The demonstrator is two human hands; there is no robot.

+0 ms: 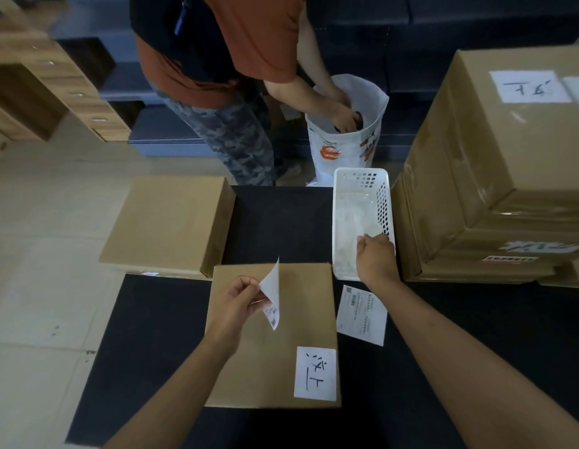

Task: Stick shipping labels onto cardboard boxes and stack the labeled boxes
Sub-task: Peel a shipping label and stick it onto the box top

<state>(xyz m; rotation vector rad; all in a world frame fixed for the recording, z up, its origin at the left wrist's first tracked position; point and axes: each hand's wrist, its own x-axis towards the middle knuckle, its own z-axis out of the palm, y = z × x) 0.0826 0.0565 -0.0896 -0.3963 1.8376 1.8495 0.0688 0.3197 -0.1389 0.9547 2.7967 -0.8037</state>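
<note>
A flat cardboard box (pixel 265 351) lies on the black table (pixel 145 351) right in front of me, with a white handwritten sticker (pixel 315 373) at its near right corner. My left hand (pixel 237 303) pinches a peeled shipping label (pixel 272 294) that curls upright above the box's far left part. My right hand (pixel 375 259) reaches over the near end of a white plastic basket (pixel 383 202), fingers curled downward; whether it holds anything is hidden. A second printed label sheet (pixel 362 315) lies flat on the table just right of the box.
Another cardboard box (pixel 171 222) sits at the far left of the table. A stack of large taped boxes (pixel 492 163) walls off the right side. Beyond the table a person in an orange shirt (pixel 249 37) bends over a white bag (pixel 346 140).
</note>
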